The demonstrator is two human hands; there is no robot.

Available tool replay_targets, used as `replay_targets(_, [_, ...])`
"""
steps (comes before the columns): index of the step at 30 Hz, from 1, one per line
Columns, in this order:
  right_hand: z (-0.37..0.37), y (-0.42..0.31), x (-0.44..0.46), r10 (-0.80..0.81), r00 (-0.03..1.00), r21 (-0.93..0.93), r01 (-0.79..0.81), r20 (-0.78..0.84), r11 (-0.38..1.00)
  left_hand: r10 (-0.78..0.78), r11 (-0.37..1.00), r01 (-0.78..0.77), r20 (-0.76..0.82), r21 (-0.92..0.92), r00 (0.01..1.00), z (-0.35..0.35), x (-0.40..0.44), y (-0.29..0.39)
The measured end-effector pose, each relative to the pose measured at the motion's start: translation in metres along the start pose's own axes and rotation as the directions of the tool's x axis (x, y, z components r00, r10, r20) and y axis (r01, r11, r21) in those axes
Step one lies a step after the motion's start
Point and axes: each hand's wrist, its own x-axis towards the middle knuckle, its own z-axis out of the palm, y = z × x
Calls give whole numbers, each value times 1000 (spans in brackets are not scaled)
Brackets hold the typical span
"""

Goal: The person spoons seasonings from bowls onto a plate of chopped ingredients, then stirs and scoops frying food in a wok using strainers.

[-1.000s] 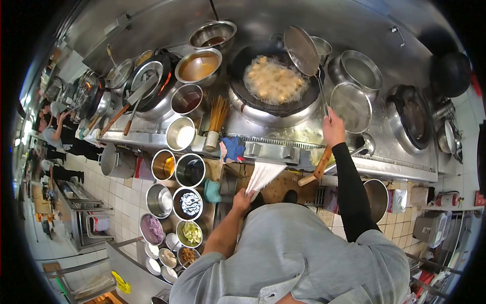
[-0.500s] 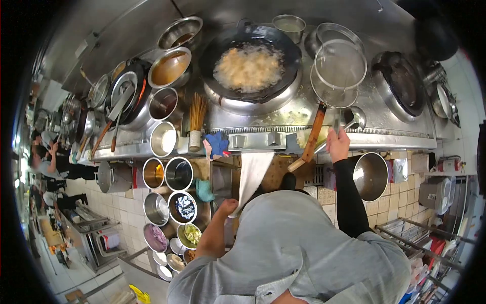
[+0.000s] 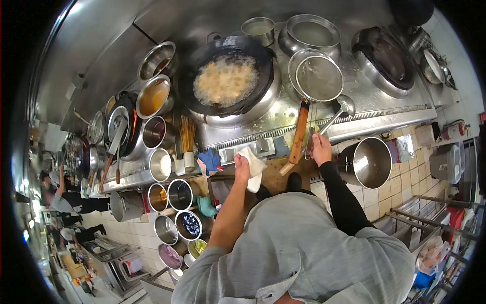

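Note:
A bunched white cloth [image 3: 252, 165] is in my left hand [image 3: 243, 166], whose fingers are closed on it just off the counter's front edge. My right hand [image 3: 321, 149] is closed around the handle of a metal ladle [image 3: 346, 105], its bowl lying on the steel counter. Left of that hand, a wire strainer [image 3: 319, 77] rests with its wooden handle [image 3: 300, 134] jutting past the edge. A thin metallic piece by my right fingers is too blurred to name. In the black wok [image 3: 202, 99], pale golden pieces [image 3: 226, 81] bubble in oil.
Metal bowls [image 3: 154, 99] and pots stand left of the wok, with a bamboo brush [image 3: 187, 137] and a blue cloth [image 3: 209, 161] nearby. A large steel pot [image 3: 373, 164] stands low at right. Tubs of ingredients [image 3: 188, 225] sit lower left. People [image 3: 71, 200] are at far left.
My left hand has risen toward the counter and gathered up the hanging cloth. My right hand has shifted left, nearer the strainer's handle. The whole view has turned slightly.

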Motion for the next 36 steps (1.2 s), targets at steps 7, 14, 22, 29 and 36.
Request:
replay_targets(7, [-43,60,-15,141,974,229,-98,-179,968,-230,967,233,39,-103,972,-7,-53,14])
replay_targets(14, [-78,209,-20,447,871,-515,-292,205,806,-636,613,703,302,-361,710,-11,-139,-34])
replay_targets(22, [43,239,-47,479,568,-738,431,669,519,-549,701,633,319,-328,773,18,-184,-31])
replay_targets(29, [130,163,-105,-13,74,-13,336,997,942,92,331,-145,121,933,988,20,-200,4])
replay_targets(36, [124,120,-122,346,-110,-328,-665,932,671,-65,724,-188,337,663,939,3,-184,26])
